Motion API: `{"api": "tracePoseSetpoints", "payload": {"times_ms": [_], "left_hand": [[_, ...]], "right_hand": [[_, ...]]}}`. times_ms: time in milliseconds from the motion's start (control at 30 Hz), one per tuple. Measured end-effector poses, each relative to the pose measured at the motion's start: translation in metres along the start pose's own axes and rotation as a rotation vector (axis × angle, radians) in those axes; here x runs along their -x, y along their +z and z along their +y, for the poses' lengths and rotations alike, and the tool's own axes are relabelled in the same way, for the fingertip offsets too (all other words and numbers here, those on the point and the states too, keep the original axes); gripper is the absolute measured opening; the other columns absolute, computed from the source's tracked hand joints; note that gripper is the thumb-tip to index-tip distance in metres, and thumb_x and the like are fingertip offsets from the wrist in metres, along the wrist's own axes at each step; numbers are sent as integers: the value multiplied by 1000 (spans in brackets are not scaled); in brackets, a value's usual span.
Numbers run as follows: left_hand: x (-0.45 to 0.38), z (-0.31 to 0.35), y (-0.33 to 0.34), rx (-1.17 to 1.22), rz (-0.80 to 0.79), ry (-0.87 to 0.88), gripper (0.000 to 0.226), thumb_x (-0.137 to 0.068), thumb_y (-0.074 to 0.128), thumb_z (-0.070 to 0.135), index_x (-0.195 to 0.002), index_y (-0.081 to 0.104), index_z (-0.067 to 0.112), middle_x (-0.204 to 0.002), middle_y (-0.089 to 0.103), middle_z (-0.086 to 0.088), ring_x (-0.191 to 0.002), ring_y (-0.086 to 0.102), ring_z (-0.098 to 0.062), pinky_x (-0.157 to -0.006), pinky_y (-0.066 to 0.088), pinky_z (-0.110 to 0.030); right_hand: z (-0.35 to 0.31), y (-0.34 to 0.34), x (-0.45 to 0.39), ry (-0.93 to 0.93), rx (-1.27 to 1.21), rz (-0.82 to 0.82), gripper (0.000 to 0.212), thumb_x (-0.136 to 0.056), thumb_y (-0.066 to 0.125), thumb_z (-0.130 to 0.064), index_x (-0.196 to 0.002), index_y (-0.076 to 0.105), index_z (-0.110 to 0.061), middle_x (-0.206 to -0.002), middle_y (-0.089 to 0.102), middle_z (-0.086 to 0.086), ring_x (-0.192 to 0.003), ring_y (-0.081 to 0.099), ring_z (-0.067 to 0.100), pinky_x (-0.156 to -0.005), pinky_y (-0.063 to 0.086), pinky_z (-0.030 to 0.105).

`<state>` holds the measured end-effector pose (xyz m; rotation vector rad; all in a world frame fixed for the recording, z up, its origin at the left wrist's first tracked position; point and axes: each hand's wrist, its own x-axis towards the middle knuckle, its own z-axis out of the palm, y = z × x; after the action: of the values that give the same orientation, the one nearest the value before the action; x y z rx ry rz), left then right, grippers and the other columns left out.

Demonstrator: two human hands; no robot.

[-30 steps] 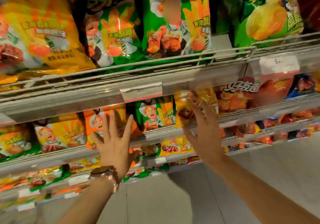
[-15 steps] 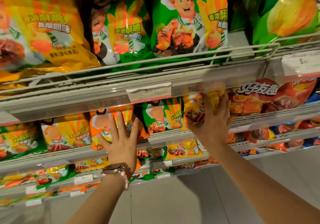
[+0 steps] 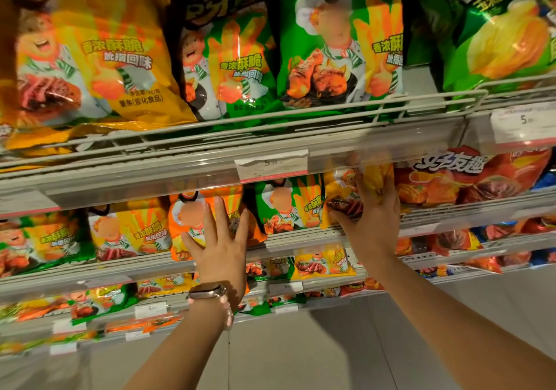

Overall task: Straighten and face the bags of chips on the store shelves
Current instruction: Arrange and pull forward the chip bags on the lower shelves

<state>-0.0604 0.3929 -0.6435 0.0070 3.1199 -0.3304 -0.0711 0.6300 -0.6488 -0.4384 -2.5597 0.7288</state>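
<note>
While left hand (image 3: 221,251) lies flat on orange bag (image 3: 207,209) and right hand (image 3: 371,212) pinches yellow bag (image 3: 346,191), both bags look light, crinkly, slippery, best held by edges.

1 head view, close to shelves (image 3: 210,160), angled up at them; floor (image 3: 301,344) below.

**Bare arms, a watch and a bead bracelet**

Both forearms are bare up to the edge of the view; no sleeves are visible. The left hand (image 3: 221,249) has a watch (image 3: 207,292) on its wrist, with a rose-gold coloured case and a dark band. Just beside the watch there is a bracelet (image 3: 228,311) of round, pale pink beads. The right hand (image 3: 371,213) wears a thin ring (image 3: 379,191) on one finger, and its wrist is bare.
</note>
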Motion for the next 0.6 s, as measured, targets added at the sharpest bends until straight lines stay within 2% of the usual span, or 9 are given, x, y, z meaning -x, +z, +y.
{"api": "tracePoseSetpoints", "payload": {"times_ms": [133,200,433,500,600], "left_hand": [[3,-2,-1,52,37,27,91,-87,53,8,-151,-7,33,-151,-34,-17,-117,-52,-36,-109,3,-67],[5,-6,0,67,44,48,89,-87,54,11,-151,-4,34,-153,-30,-16,-117,-53,-34,-109,3,-67],[7,-12,-5,141,31,98,92,-84,59,14,-151,-1,36,-141,-44,-7,-118,-56,-28,-110,0,-65],[10,-16,-7,263,92,134,91,-82,64,21,-152,8,34,-152,-29,-7,-130,-45,-26,-110,2,-64],[19,-22,-14,586,266,140,80,-77,69,19,-148,32,22,-158,16,-11,-145,-4,-23,-110,13,-68]], "right_hand": [[1,1,-1,-12,-28,9,72,-70,80,-42,-135,53,-28,-154,22,20,-139,24,43,-107,34,54],[1,0,-1,-9,-48,14,69,-70,80,-41,-133,54,-28,-154,22,19,-139,23,41,-106,34,52],[-10,-10,2,-8,-186,82,60,-72,81,-25,-128,60,-19,-148,32,22,-137,29,40,-106,33,45],[-16,-13,6,8,-226,97,60,-72,81,-24,-128,60,-17,-147,33,22,-136,30,40,-104,34,44],[-27,-18,16,17,-294,107,60,-73,81,-24,-128,60,-18,-146,35,22,-135,33,39,-104,35,42]]}}
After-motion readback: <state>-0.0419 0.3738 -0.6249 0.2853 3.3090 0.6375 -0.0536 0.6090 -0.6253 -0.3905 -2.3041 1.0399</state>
